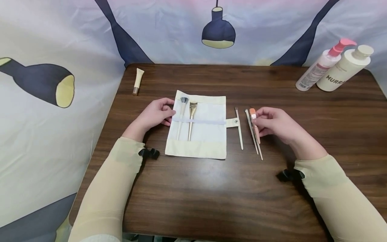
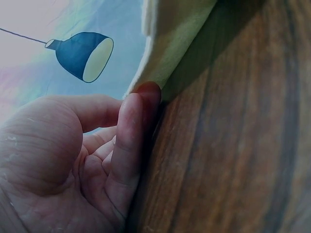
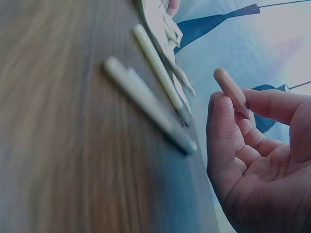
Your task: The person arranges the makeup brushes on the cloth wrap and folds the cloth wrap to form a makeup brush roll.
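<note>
A cream cloth brush roll lies unfolded on the table. A grey-tipped makeup brush and a gold flat brush sit in it under a thin elastic band. My left hand pinches the roll's left edge between thumb and fingers; the left wrist view shows that edge lifted. To the right, my right hand pinches a pink-handled makeup brush with orange bristles, raised off the table in the right wrist view. Beneath it lie slim pale brushes. Another slim brush lies by the roll's snap tab.
A small cream tube lies at the table's back left. At the back right stand a pink-topped pump bottle and a wide white bottle. Behind the brown wooden table hangs a curtain printed with lamps.
</note>
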{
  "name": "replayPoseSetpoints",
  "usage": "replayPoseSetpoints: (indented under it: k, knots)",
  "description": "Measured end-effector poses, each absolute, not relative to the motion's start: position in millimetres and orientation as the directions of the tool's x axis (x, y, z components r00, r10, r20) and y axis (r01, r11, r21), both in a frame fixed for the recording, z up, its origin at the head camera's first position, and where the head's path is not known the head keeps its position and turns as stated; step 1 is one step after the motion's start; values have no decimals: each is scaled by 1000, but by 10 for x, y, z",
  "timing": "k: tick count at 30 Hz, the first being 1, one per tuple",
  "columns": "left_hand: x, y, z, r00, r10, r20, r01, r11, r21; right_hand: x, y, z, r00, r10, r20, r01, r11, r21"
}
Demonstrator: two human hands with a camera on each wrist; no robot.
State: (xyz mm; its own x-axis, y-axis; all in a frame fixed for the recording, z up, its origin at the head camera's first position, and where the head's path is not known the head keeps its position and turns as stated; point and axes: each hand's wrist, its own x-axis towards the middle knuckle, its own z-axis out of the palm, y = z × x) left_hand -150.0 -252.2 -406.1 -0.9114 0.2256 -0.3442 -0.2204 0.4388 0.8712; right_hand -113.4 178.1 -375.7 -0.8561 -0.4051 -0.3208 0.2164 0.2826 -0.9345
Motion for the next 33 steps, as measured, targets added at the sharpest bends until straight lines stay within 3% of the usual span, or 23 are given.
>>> replayPoseSetpoints:
  k: [10, 33]
  knots:
    - [-1521, -2472, -4015, -912, 257, -319, -191, 421, 887, -1231, 1634, -3705, -845, -438, -307, 250, 184, -951]
    - [-1503, -2535, -4037, -909, 245, -337, -212, 424, 881, -1466, 1158, -3724, -814, -490, -310, 276, 142, -951]
